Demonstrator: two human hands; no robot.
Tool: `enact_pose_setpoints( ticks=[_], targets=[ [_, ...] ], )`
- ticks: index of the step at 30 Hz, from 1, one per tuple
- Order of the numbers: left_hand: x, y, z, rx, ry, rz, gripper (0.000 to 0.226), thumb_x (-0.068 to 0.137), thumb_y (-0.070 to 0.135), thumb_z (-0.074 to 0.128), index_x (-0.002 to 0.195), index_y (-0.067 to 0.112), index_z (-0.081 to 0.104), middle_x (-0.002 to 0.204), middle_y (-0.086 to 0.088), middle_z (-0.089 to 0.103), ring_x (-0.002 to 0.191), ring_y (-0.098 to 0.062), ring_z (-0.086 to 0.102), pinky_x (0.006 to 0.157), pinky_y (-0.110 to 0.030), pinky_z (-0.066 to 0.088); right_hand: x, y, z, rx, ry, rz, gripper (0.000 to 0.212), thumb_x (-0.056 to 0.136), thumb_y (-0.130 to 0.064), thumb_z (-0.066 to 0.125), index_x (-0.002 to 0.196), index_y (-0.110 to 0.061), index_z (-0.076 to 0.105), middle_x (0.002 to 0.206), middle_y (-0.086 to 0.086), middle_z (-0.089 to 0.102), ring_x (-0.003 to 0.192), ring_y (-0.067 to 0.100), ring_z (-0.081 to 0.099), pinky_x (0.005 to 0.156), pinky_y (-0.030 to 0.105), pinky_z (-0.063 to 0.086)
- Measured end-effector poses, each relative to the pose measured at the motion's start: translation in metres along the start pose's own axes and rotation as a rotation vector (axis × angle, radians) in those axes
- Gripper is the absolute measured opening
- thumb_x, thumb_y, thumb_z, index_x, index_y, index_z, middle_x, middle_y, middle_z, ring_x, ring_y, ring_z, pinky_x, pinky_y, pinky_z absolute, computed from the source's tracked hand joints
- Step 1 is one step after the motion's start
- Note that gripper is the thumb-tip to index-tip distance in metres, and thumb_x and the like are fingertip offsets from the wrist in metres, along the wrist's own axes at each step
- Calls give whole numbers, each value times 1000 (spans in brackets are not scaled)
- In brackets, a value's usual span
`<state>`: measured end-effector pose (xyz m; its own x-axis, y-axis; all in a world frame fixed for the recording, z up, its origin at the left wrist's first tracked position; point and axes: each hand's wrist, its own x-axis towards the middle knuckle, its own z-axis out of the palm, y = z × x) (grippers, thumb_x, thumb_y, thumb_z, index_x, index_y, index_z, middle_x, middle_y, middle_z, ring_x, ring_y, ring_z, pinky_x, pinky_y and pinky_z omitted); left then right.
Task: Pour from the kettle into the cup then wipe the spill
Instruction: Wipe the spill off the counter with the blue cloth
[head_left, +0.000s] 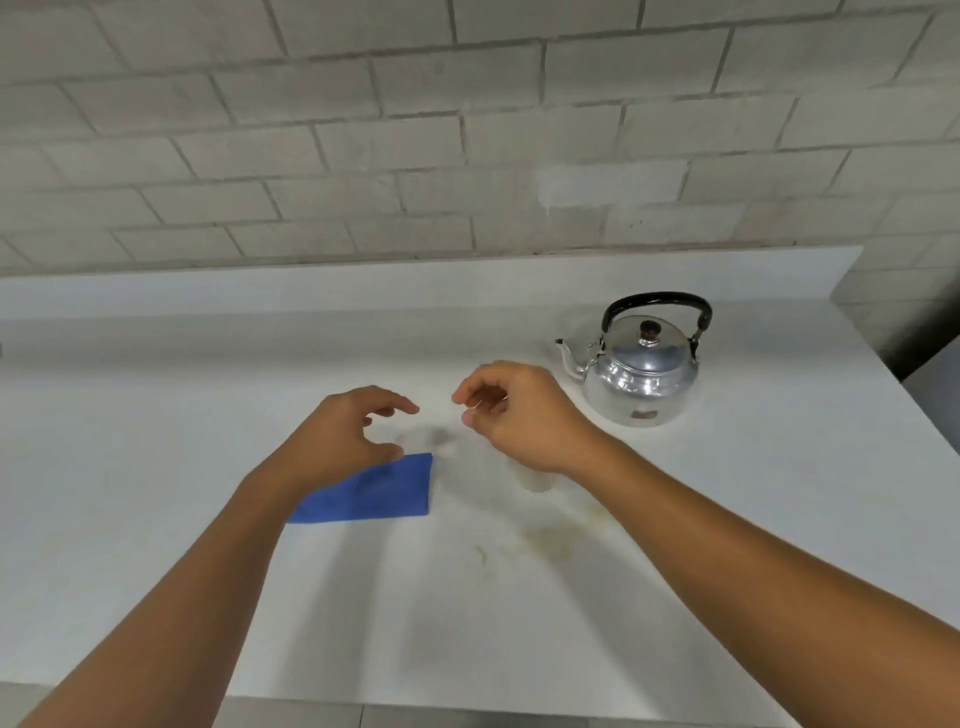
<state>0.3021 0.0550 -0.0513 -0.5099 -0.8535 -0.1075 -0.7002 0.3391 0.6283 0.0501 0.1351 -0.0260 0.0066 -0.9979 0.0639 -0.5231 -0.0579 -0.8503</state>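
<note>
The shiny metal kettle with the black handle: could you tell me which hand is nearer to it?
Right. The right hand hovers just left of the kettle; the left hand is farther left.

Glossy metal kettle (641, 371); matt blue cloth (371, 493).

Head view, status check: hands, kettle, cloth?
Left hand open, empty; right hand curled, empty. Shiny metal kettle with black handle untouched, upright. Folded blue cloth flat on white counter.
</note>
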Motion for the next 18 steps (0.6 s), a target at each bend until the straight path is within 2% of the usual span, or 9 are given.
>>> enact_pose_setpoints(
  ticks=[2,3,6,8,11,15,18],
  targets=[
    [-9,-22,-3,50,-35,-51,55,72,21,85,109,57,67,116,41,61,112,14,58,91,-16,47,-5,-1,28,-38,1,39,19,85,-15,71,93,-32,74,93,-13,67,76,0,63,72,13,48],
    [-13,-32,-5,76,-60,-78,57,69,26,85,110,61,64,116,42,60,111,14,58,91,-17,47,-6,-1,42,-47,-3,45,20,86,-14,70,98,-29,75,95,-13,65,77,1,62,73,13,47],
    [-23,-60,-7,108,-128,-130,68,57,41,80,116,65,56,120,41,55,108,9,57,84,-15,44,-6,-2,81,-77,-66,79,33,88,-10,67,119,-21,71,114,-5,63,94,13,63,86,27,53],
    [-25,-76,-6,109,-156,-137,80,55,44,82,130,54,56,129,32,56,114,-2,58,86,-21,44,-1,0,101,-141,-106,131,44,89,-12,65,132,-19,63,131,-1,58,111,19,61,92,29,52],
    [-24,-94,-5,124,-185,-122,81,68,34,88,142,36,54,141,15,57,124,-13,57,97,-25,43,7,7,124,-215,-139,206,52,91,-16,63,143,-15,54,143,3,51,126,24,54,100,30,47],
    [-20,-110,4,197,-161,-68,59,93,18,70,149,19,51,150,-1,54,136,-23,52,110,-32,40,11,18,147,-378,-133,177,46,95,-18,58,141,-13,54,140,5,52,126,24,48,103,37,46],
    [-20,-115,10,323,-130,-31,52,99,17,61,150,16,51,150,-3,55,133,-27,52,112,-39,40,14,26,156,-483,-122,167,45,97,-21,54,141,-11,52,137,7,52,125,27,44,102,38,44]
  ],
)
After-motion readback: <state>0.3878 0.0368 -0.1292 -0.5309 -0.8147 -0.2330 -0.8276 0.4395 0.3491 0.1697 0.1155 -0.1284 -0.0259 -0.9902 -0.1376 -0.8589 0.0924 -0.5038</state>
